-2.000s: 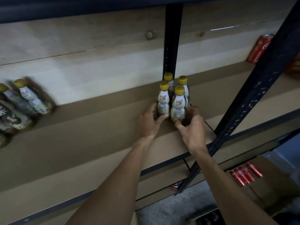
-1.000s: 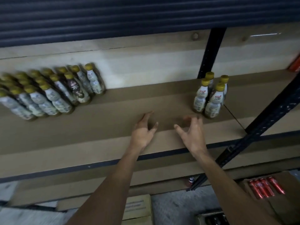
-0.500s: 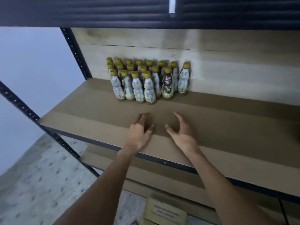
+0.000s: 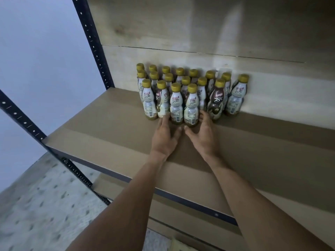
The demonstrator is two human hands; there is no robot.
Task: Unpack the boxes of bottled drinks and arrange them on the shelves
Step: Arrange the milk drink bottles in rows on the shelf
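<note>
At the left, a dark perforated upright [image 4: 94, 44] frames the brown shelf [image 4: 108, 127]. The bottles [image 4: 183, 91] stand on it in a tight cluster of about three rows, pushed far against the pale back panel [image 4: 199, 33]. So a good batch looks shelved already.

The left hand [image 4: 164, 136] lies flat, its straight fingers touching the base of the nearest row. The right hand [image 4: 204, 136] mirrors it just to the right, thumbs almost meeting. Between them sit the two nearest bottles [image 4: 184, 107], flanked rather than clasped (neither hand curls round anything). I judge they are squaring up this front pair.

Every bottle stands upright, long axis vertical, gold cap up. Labels face unevenly: one dark-labelled bottle [image 4: 216, 102] shows its front to the near side, while others are turned.

Rightward the shelf board carries nothing visible, so more stocking probably remains. A cardboard box corner [image 4: 181, 245] shows below, contents hidden.
</note>
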